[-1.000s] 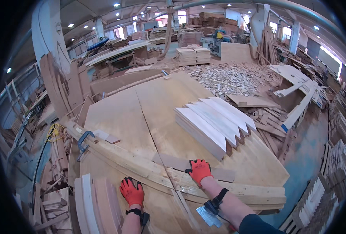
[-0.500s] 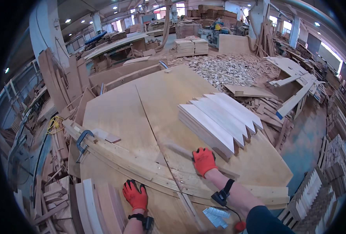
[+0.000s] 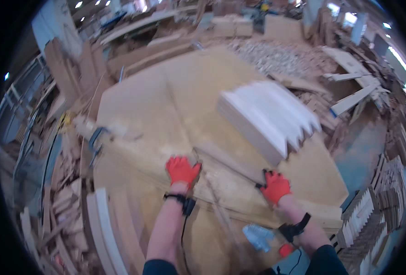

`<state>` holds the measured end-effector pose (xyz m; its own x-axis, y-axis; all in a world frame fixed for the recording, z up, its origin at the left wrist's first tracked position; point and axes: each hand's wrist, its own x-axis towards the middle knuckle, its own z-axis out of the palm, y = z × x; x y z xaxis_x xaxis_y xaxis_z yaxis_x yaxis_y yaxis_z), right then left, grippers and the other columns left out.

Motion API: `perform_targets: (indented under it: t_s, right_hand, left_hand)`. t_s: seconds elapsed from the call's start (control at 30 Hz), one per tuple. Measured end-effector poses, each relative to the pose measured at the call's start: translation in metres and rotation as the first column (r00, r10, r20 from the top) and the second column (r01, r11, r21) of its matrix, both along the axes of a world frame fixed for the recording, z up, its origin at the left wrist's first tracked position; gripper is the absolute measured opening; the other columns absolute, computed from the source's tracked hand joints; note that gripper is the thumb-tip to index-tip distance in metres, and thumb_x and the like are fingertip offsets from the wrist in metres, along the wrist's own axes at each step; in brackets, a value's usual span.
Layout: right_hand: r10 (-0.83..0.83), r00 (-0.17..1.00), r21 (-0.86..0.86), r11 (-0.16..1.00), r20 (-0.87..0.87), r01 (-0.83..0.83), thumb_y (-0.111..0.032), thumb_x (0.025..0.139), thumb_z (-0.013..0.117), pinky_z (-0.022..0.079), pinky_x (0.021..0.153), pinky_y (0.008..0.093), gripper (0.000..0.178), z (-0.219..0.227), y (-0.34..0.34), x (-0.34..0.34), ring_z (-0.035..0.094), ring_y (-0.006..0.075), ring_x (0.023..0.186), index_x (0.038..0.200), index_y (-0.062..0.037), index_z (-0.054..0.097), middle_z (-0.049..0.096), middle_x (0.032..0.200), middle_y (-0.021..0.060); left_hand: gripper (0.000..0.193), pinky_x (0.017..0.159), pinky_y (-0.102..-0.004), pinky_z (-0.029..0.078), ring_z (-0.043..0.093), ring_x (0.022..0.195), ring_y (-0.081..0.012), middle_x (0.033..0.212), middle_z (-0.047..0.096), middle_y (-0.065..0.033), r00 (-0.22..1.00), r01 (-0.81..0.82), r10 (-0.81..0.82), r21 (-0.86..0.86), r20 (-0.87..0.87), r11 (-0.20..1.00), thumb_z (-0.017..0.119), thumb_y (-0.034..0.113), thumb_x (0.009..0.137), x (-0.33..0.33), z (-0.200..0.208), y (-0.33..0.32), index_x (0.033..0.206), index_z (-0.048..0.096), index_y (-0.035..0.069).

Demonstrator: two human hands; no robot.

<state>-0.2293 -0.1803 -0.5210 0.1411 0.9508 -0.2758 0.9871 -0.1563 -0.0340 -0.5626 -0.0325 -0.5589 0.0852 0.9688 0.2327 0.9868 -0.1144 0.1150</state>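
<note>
A thin wooden strip point(image 3: 228, 164) lies slantwise on the plywood tabletop point(image 3: 138, 101), between my two hands. My right hand point(image 3: 275, 187), in a red glove with dark fingertips, grips the strip's right end. My left hand point(image 3: 183, 170), gloved alike, rests on the curved wooden rail point(image 3: 138, 158) near the strip's left end, its fingers stretched and the thumb apart. Motion blur hides finger detail. Behind my right hand sits a stack of pale boards point(image 3: 271, 117) with pointed, sawtooth-like ends.
A blue C-clamp point(image 3: 95, 140) grips the rail's left end. A bundle of metallic fasteners point(image 3: 258, 236) lies near my right wrist. Curved boards point(image 3: 104, 229) stand at the near left. Wood scraps point(image 3: 276, 57) cover the floor beyond; stacked notched pieces point(image 3: 361, 211) stand at right.
My left hand has moved up and right onto the rail. My right hand has shifted right to the strip's end, and the strip has moved closer to the rail. The view has tilted down.
</note>
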Motion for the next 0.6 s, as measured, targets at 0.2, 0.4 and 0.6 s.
perform_targets:
  t_s: [0.2,0.4,0.6]
  right_hand:
    - [-0.134,0.988,-0.118,0.985,-0.072,0.125,-0.061,0.090,0.062,0.051,0.096,0.0532,0.082,0.017,-0.012,0.020,0.058,0.0372,0.123,0.152,-0.0122,0.042,0.054,0.141,0.0164]
    - [-0.134,0.989,-0.203,0.972,-0.067,0.118,-0.061,0.087,0.067,0.053,0.098,0.0467,0.084,0.027,-0.015,0.034,0.062,0.0353,0.121,0.149,-0.0102,0.044,0.059,0.135,0.0187]
    - [-0.063,0.996,-0.198,0.979,-0.070,0.048,-0.057,0.085,0.072,0.053,0.098,0.0438,0.083,0.019,-0.007,0.042,0.063,0.0335,0.120,0.147,-0.0082,0.046,0.060,0.131,0.0199]
  left_hand:
    - [0.062,0.105,-0.0478,0.038,0.057,0.122,-0.0334,0.121,0.067,-0.0159,0.984,-0.165,0.175,-0.233,0.023,0.958,0.069,0.055,0.078,0.030,0.036,0.006,0.117,0.070,0.007]
    - [0.054,0.091,-0.0481,0.052,0.066,0.106,-0.0389,0.114,0.068,-0.0202,0.951,0.216,-0.122,-0.329,0.285,0.919,0.075,0.043,0.073,0.035,0.074,-0.012,0.109,0.069,0.004]
    - [0.060,0.092,-0.0464,0.052,0.065,0.105,-0.0394,0.112,0.068,-0.0224,0.563,0.720,-0.728,-0.664,0.391,0.200,0.077,0.041,0.073,0.100,0.173,-0.115,0.118,0.068,0.003]
